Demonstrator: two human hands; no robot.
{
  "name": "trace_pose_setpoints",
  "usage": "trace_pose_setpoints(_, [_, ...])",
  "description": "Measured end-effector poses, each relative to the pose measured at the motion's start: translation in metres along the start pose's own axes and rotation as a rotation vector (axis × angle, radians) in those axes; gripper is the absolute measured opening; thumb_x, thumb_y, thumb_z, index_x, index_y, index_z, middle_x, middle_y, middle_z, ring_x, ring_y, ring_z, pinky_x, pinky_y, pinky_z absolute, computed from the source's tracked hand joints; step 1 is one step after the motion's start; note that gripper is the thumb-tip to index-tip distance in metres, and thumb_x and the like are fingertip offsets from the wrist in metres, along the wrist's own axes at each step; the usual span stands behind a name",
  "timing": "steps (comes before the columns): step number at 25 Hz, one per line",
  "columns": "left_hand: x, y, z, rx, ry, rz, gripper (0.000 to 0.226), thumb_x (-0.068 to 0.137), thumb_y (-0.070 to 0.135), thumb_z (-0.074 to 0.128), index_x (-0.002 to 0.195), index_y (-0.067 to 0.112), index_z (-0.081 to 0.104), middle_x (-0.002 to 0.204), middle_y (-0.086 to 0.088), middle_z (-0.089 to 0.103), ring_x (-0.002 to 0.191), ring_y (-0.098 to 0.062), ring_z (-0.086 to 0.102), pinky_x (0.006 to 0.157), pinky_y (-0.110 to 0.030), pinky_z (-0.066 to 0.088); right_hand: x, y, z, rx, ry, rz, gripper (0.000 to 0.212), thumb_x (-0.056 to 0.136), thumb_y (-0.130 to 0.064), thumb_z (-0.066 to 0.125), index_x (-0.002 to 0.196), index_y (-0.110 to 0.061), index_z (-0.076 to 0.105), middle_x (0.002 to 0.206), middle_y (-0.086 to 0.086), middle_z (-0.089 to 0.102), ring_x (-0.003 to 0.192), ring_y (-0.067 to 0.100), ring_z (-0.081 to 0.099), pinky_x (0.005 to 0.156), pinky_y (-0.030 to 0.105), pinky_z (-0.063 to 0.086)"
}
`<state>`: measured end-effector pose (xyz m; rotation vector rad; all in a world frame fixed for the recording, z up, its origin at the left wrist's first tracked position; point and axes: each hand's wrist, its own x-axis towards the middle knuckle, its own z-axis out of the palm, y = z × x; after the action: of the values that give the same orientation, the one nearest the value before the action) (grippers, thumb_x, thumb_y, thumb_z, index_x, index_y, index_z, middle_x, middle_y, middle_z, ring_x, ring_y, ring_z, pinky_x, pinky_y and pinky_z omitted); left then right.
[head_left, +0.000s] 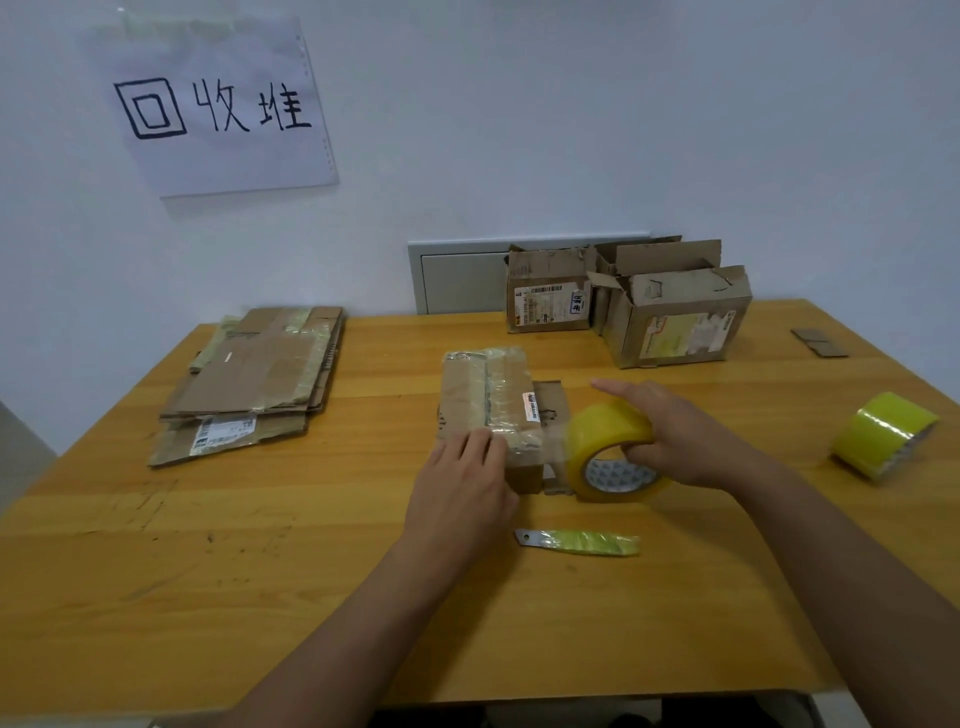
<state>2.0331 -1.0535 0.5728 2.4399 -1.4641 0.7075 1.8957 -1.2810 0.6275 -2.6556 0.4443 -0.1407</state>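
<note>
A folded-flat cardboard bundle (488, 395), wrapped in clear tape, lies in the middle of the wooden table (260, 545). My left hand (462, 488) presses flat on its near end with straight fingers. My right hand (670, 431) grips a yellow tape roll (608, 441), fingers curled into its core. A clear strip of tape runs from the roll to the bundle's near end. A small utility knife (576, 542) with a yellow-green handle lies on the table just in front of the roll.
A stack of flattened boxes (254, 374) lies at the left. Two opened cardboard boxes (675, 312) stand at the back right. A second yellow tape roll (883, 434) lies at the right, with cardboard scraps (818, 343) behind it. A paper sign (218, 109) hangs on the wall.
</note>
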Motion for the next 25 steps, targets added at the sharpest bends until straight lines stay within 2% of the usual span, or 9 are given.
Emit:
trace_pose_setpoints(2, [0.0, 0.004, 0.004, 0.014, 0.002, -0.008, 0.048, 0.079, 0.039, 0.052, 0.123, 0.021, 0.059, 0.104, -0.004, 0.061, 0.095, -0.024, 0.058, 0.08, -0.037, 0.053, -0.006, 0.012, 0.008, 0.094, 0.067, 0.044, 0.083, 0.085, -0.013, 0.072, 0.15, -0.038, 0.026, 0.142, 0.0, 0.043, 0.122, 0.021, 0.047, 0.091, 0.031, 0.04])
trace_pose_setpoints(5, [0.0, 0.009, 0.006, 0.047, -0.007, -0.014, 0.054, 0.078, 0.039, 0.059, 0.13, 0.025, 0.055, 0.107, -0.011, 0.059, 0.097, -0.031, 0.057, 0.086, -0.045, 0.052, -0.017, 0.028, 0.02, 0.255, 0.094, 0.113, 0.076, 0.087, -0.013, 0.07, 0.145, -0.039, 0.029, 0.129, 0.004, 0.053, 0.104, 0.023, 0.057, 0.079, 0.036, 0.047])
trace_pose_setpoints(7, [0.0, 0.01, 0.008, 0.037, -0.011, -0.038, 0.056, 0.078, 0.038, 0.062, 0.131, 0.026, 0.053, 0.115, -0.014, 0.057, 0.106, -0.034, 0.054, 0.093, -0.049, 0.049, -0.02, 0.033, 0.025, 0.322, 0.141, 0.133, 0.071, 0.086, -0.01, 0.069, 0.141, -0.038, 0.035, 0.122, 0.003, 0.056, 0.105, 0.024, 0.058, 0.078, 0.034, 0.048])
trace_pose_setpoints(10, [-0.004, 0.007, 0.011, 0.019, -0.039, -0.059, 0.061, 0.078, 0.037, 0.067, 0.136, 0.029, 0.049, 0.124, -0.014, 0.054, 0.118, -0.037, 0.049, 0.097, -0.05, 0.047, -0.022, 0.04, 0.022, 0.163, 0.327, 0.15, 0.064, 0.081, -0.002, 0.069, 0.138, -0.021, 0.048, 0.125, 0.006, 0.056, 0.109, 0.025, 0.053, 0.083, 0.033, 0.041])
trace_pose_setpoints(13, [-0.002, 0.006, 0.013, 0.011, -0.048, -0.061, 0.058, 0.083, 0.042, 0.06, 0.139, 0.032, 0.046, 0.124, -0.014, 0.055, 0.119, -0.037, 0.049, 0.099, -0.051, 0.046, -0.03, 0.048, 0.017, 0.084, 0.513, 0.174, 0.062, 0.076, 0.002, 0.071, 0.134, -0.011, 0.054, 0.128, 0.015, 0.055, 0.117, 0.037, 0.05, 0.094, 0.045, 0.043])
trace_pose_setpoints(16, [0.0, 0.011, 0.015, 0.023, -0.03, -0.08, 0.054, 0.088, 0.046, 0.059, 0.139, 0.034, 0.045, 0.12, -0.014, 0.057, 0.117, -0.038, 0.05, 0.099, -0.052, 0.045, -0.039, 0.047, 0.03, 0.334, 0.466, 0.307, 0.06, 0.085, -0.003, 0.068, 0.139, -0.018, 0.046, 0.119, 0.007, 0.054, 0.106, 0.028, 0.052, 0.082, 0.036, 0.042])
trace_pose_setpoints(18, [-0.001, 0.012, 0.018, 0.031, 0.002, -0.085, 0.053, 0.085, 0.039, 0.069, 0.134, 0.034, 0.049, 0.117, -0.015, 0.059, 0.113, -0.039, 0.053, 0.094, -0.051, 0.048, -0.046, 0.049, 0.036, 0.461, 0.399, 0.358, 0.05, 0.091, -0.01, 0.065, 0.137, -0.019, 0.047, 0.113, 0.001, 0.055, 0.102, 0.023, 0.052, 0.079, 0.032, 0.038])
trace_pose_setpoints(23, [0.002, 0.006, 0.025, 0.047, 0.024, -0.106, 0.066, 0.079, 0.02, 0.079, 0.133, 0.037, 0.045, 0.12, -0.014, 0.056, 0.114, -0.04, 0.052, 0.094, -0.05, 0.048, -0.049, 0.061, 0.032, 0.42, 0.637, 0.418, 0.044, 0.092, -0.012, 0.063, 0.134, -0.017, 0.053, 0.114, 0.004, 0.058, 0.103, 0.022, 0.053, 0.079, 0.032, 0.04])
trace_pose_setpoints(25, [0.002, 0.008, 0.026, 0.036, 0.036, -0.127, 0.065, 0.079, 0.02, 0.078, 0.133, 0.038, 0.045, 0.123, -0.014, 0.055, 0.117, -0.041, 0.049, 0.097, -0.052, 0.046, -0.05, 0.059, 0.037, 0.447, 0.618, 0.412, 0.045, 0.092, -0.015, 0.065, 0.134, -0.017, 0.05, 0.11, 0.002, 0.058, 0.101, 0.022, 0.053, 0.079, 0.032, 0.039])
